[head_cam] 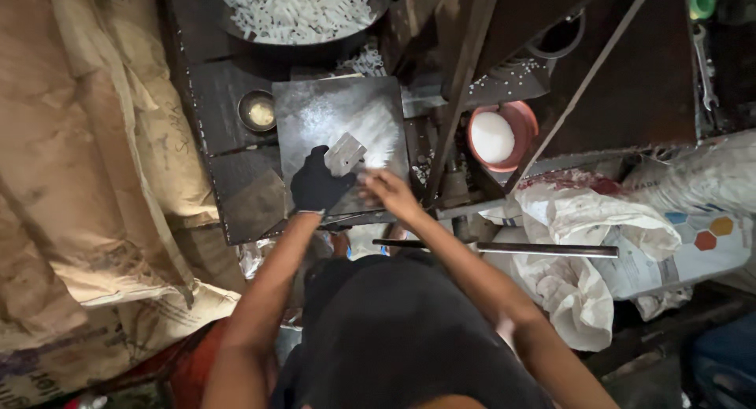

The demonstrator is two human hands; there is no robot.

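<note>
Left hand: the left hand [316, 187] is covered by a dark, matte glove and is closed around a small flat metal block [345, 153], which is gripped at its lower edge.
Metal block: a pale grey, dull rectangle with squared corners is held tilted on the steel plate [315, 114], just left of a fan of white pieces.
Right hand: the right hand [387, 190] is bare and blurred; its fingers are laid at the plate's near right edge, beside the block. Whether anything is pinched in it cannot be told.
Steel plate: a roughly square dark sheet, scuffed and dusted with white powder, is set flat on the black worktop [216, 94].
White pieces: thin short white sticks [376, 129] are spread in a brush-like streak over the plate's right half.
Pan: a round dark pan [315, 45] heaped with similar white sticks is seen beyond the plate.
Small cup: a round metal cup [257, 111] with yellowish contents stands just left of the plate.
Bowl: a reddish-orange plastic bowl [520, 118] filled with fine white powder sits to the right, past a slanting metal bar.
Surroundings: coarse brown sacks [87, 141] are piled at the left; crumpled white woven bags [583, 244] lie at the right.
</note>
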